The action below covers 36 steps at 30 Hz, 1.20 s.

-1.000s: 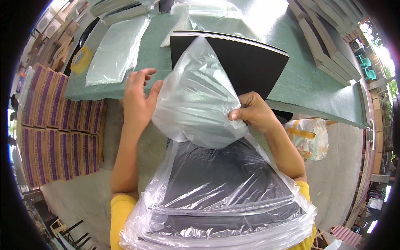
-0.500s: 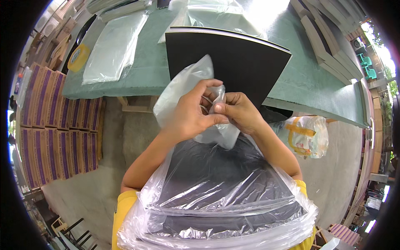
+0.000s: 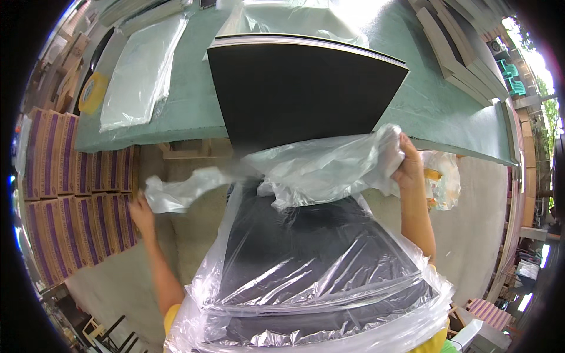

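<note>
A thin translucent plastic bag (image 3: 329, 167) stretches crosswise in front of me, crumpled and partly blurred. Its far right end is bunched in my right hand (image 3: 409, 163), whose fingers are closed on it. At the other end, a narrower strip of the plastic reaches my left hand (image 3: 142, 215), pinched at its edge. Whether the strip and the wider part are joined is hard to make out in the blur. Just beyond the plastic, a stack of flat black boards (image 3: 306, 94) overhangs the table edge. Against my body lie black panels wrapped in clear plastic (image 3: 294, 253).
The green table (image 3: 194, 88) carries a pile of clear bags (image 3: 144, 73), a yellow tape roll (image 3: 93, 94) and grey-white boards (image 3: 462, 65). Stacked cartons (image 3: 76, 206) stand on the left. Under the table's right side sits a taped plastic bundle (image 3: 442, 176).
My hands have moved from close together to wide apart, left hand leftward and right hand rightward. The plastic bag between them has been drawn out sideways.
</note>
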Each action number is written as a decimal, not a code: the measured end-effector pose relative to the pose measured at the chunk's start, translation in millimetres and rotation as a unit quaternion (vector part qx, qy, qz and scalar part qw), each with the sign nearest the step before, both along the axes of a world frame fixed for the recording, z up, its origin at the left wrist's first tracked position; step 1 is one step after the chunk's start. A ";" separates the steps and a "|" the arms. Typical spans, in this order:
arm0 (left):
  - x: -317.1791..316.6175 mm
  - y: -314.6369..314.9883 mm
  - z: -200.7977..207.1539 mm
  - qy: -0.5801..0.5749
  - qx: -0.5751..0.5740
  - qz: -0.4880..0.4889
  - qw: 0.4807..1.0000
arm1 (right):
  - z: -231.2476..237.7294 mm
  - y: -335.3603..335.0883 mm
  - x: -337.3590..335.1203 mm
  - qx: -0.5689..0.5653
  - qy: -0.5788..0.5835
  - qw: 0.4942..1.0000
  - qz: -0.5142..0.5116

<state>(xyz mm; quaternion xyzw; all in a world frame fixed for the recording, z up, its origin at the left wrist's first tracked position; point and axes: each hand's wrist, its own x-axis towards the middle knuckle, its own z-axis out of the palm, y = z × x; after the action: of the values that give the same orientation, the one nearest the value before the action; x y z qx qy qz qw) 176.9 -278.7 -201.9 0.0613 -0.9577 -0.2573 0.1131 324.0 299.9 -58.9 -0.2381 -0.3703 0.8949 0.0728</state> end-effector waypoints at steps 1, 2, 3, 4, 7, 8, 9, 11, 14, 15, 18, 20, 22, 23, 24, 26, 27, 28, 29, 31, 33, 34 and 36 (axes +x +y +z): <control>-10.5 45.7 51.1 0.050 -0.024 0.005 0.998 | 3.4 -12.4 -1.4 0.015 0.019 0.998 0.059; -11.4 78.8 85.5 0.142 0.017 -0.069 0.987 | 16.3 -35.4 -11.8 0.002 -0.024 0.998 0.057; -9.9 112.3 113.5 0.234 0.058 -0.146 0.960 | 18.7 -47.6 -22.0 -0.002 0.008 0.989 0.144; -6.6 151.2 141.0 0.171 0.165 -0.206 0.949 | 23.9 -55.3 -31.9 -0.002 0.038 0.974 0.223; 23.4 232.1 187.8 0.031 0.280 -0.351 0.893 | 44.9 -95.3 -50.2 -0.015 0.075 0.954 0.290; 29.6 256.2 202.7 -0.014 0.344 -0.452 0.823 | 42.0 -99.9 -52.5 0.013 0.097 0.948 0.302; 29.7 270.5 215.9 -0.104 0.302 -0.526 0.789 | 43.0 -105.4 -53.6 0.027 0.095 0.947 0.306; 31.4 286.4 219.3 -0.204 0.291 -0.567 0.743 | 46.4 -116.1 -53.7 0.055 0.090 0.940 0.323; 23.9 293.3 189.4 -0.226 0.378 -0.533 0.722 | 42.8 -105.2 -51.7 -0.102 0.107 0.965 0.217; 17.8 281.5 172.6 -0.213 0.370 -0.502 0.752 | 39.4 -98.0 -49.7 -0.184 0.143 0.958 0.168; 9.1 213.6 117.2 -0.351 0.537 -0.212 0.737 | 28.7 -54.9 -29.6 -0.235 0.280 0.922 0.126; 2.0 126.0 25.4 -0.291 0.506 -0.021 0.812 | 7.8 -21.9 -12.0 -0.251 0.302 0.918 0.058; 8.3 -15.5 -68.8 -0.230 0.545 0.111 0.798 | 4.2 7.0 2.7 -0.309 0.304 0.901 0.027; 8.1 -34.2 -72.2 -0.184 0.512 0.176 0.820 | 4.8 17.2 14.8 -0.343 0.303 0.889 0.012; 2.8 -42.7 -59.0 -0.129 0.473 0.240 0.838 | 5.4 20.8 20.2 -0.380 0.307 0.873 0.001; -6.8 -33.0 -19.4 -0.046 0.451 0.046 0.890 | 3.9 8.8 19.0 -0.103 0.202 0.974 0.005; -12.7 26.4 34.2 -0.027 0.318 -0.044 0.947 | 3.1 -1.1 19.4 0.044 0.135 0.990 0.007; -11.9 82.0 92.5 0.022 0.178 -0.111 0.978 | 13.4 -13.6 7.7 0.064 0.158 0.977 0.128; -9.9 116.8 118.4 0.151 0.093 -0.219 0.960 | 23.1 -30.2 -4.3 0.074 0.164 0.967 0.180; 2.6 186.7 159.0 0.107 0.303 -0.315 0.893 | 42.3 -59.1 -22.3 0.096 0.179 0.945 0.256; 25.6 234.1 194.7 -0.003 0.472 -0.359 0.805 | 70.1 -84.2 -33.0 0.151 0.195 0.926 0.286; 22.7 249.6 207.3 0.022 0.372 -0.499 0.783 | 83.1 -98.1 -35.7 0.197 0.202 0.915 0.287; 49.2 296.0 215.9 -0.085 0.458 -0.532 0.707 | 99.4 -118.5 -35.7 0.320 0.237 0.877 0.269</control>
<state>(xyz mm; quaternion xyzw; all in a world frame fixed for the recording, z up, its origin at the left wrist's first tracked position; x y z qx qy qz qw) 226.1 17.3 14.0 -0.3925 -0.6012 -0.6757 -0.1669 288.3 181.3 40.5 0.1267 -0.6581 0.7421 -0.0132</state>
